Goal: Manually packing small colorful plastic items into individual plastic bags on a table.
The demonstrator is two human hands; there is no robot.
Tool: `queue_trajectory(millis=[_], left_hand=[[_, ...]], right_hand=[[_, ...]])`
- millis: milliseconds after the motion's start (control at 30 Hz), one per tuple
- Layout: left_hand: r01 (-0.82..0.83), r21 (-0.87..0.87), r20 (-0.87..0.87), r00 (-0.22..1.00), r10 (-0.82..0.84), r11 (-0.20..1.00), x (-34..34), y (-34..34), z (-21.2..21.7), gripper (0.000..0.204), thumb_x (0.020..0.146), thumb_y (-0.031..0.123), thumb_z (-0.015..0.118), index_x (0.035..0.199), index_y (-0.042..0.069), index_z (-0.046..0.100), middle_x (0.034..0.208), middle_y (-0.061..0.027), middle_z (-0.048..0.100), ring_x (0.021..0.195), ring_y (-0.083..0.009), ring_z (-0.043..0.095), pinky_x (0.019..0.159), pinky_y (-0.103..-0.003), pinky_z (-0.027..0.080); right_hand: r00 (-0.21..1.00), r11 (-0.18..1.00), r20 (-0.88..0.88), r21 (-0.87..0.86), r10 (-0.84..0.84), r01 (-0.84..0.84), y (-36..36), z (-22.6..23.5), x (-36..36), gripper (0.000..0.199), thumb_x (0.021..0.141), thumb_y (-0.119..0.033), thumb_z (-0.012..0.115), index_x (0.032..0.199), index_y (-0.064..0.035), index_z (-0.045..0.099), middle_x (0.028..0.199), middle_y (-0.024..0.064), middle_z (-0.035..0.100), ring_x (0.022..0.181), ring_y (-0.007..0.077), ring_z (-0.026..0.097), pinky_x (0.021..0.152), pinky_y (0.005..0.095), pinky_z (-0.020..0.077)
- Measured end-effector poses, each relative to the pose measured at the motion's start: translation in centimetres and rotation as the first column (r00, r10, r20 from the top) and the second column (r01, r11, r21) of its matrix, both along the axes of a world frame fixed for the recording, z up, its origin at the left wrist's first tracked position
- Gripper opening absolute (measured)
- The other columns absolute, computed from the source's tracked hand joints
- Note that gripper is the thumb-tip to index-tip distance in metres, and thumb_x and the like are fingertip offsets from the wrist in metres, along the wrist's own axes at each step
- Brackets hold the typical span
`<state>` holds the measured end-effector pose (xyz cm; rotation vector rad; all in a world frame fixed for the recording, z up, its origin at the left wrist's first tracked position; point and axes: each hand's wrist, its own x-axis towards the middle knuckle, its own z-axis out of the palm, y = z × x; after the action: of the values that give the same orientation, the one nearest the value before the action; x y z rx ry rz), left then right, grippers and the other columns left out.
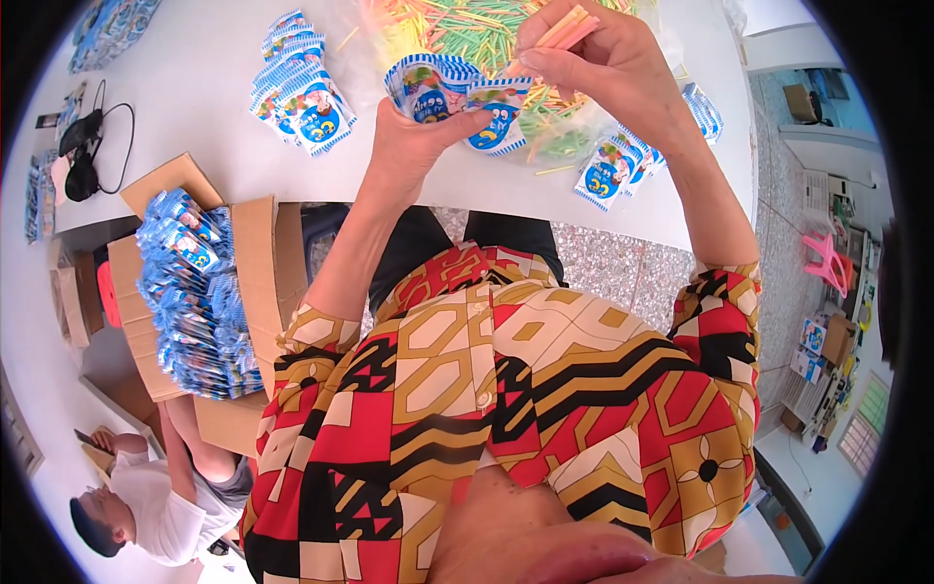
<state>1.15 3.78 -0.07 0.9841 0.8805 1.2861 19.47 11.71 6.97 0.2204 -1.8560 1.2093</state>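
Note:
My left hand (413, 141) is closed around a few small blue-and-white packets (498, 115), its thumb pressed on the front one. The packets fan out, their striped top edges upward. Just right of them, my right hand (608, 73) pinches a small bundle of thin pink and pale yellow sticks (566, 29). Its fingertips are close to the front packet's top corner; whether they touch it I cannot tell. Behind both hands lies a heap of thin green, yellow and pink sticks (467, 29) on clear plastic sheeting.
Similar packets lie on the white table (209, 117) in a left stack (316, 107) and a right stack (613, 167). A cardboard box (255, 253) full of packets (195, 302) stands at the table's near left. A black corded object (83, 151) lies far left. Another person (161, 496) sits lower left.

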Motion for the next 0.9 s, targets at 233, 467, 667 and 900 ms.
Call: queue_trajectory(millis=[233, 467, 667, 900], left_hand=[[0.046, -0.059, 0.13, 0.991, -0.038, 0.997, 0.0, -0.3, -0.1, 0.034, 0.071, 0.001, 0.074, 0.102, 0.003, 0.061, 0.095, -0.005, 0.067, 0.086, -0.0112, 0.063, 0.079, -0.027, 0.048], [0.091, -0.121, 0.188, 0.98, -0.067, 0.988, 0.5, -0.7, -0.2, 0.03, 0.073, -0.002, 0.072, 0.101, 0.004, 0.061, 0.095, -0.0059, 0.067, 0.086, -0.012, 0.063, 0.079, -0.027, 0.049], [0.047, -0.035, 0.113, 0.993, -0.043, 0.998, 0.4, -0.8, -0.6, 0.029, 0.073, -0.001, 0.072, 0.099, 0.002, 0.061, 0.093, -0.0059, 0.067, 0.083, -0.0111, 0.063, 0.075, -0.026, 0.05], [0.024, 0.082, -0.174, 0.985, -0.009, 0.996, 0.3, -1.0, -0.8, 0.022, 0.073, 0.006, 0.075, 0.092, 0.0, 0.064, 0.085, -0.0019, 0.066, 0.076, -0.0059, 0.058, 0.068, -0.022, 0.047]], right_hand=[[0.954, 0.963, 0.255, -0.176, -0.155, 0.204, -2.1, 1.9, 0.6, 0.006, 0.085, -0.005, 0.064, 0.088, -0.0026, 0.059, 0.077, 0.0004, 0.056, 0.066, 0.0047, 0.049, 0.057, 0.0195, 0.0381], [0.799, 0.851, 0.549, -0.273, -0.245, 0.448, -3.0, 3.1, 1.6, 0.007, 0.086, -0.006, 0.062, 0.091, -0.0032, 0.059, 0.079, 0.0011, 0.058, 0.066, 0.005, 0.049, 0.057, 0.0199, 0.038], [0.812, 0.903, 0.537, -0.193, -0.23, 0.384, -2.7, 3.1, 1.5, 0.007, 0.085, -0.007, 0.063, 0.089, -0.0036, 0.058, 0.079, 0.0017, 0.058, 0.069, 0.0066, 0.052, 0.06, 0.0211, 0.0403], [0.997, 0.952, 0.021, 0.298, -0.081, 0.071, 0.2, 1.0, 0.9, 0.01, 0.082, -0.009, 0.065, 0.085, -0.0026, 0.058, 0.077, 0.0021, 0.058, 0.068, 0.0072, 0.051, 0.059, 0.0215, 0.0401]])
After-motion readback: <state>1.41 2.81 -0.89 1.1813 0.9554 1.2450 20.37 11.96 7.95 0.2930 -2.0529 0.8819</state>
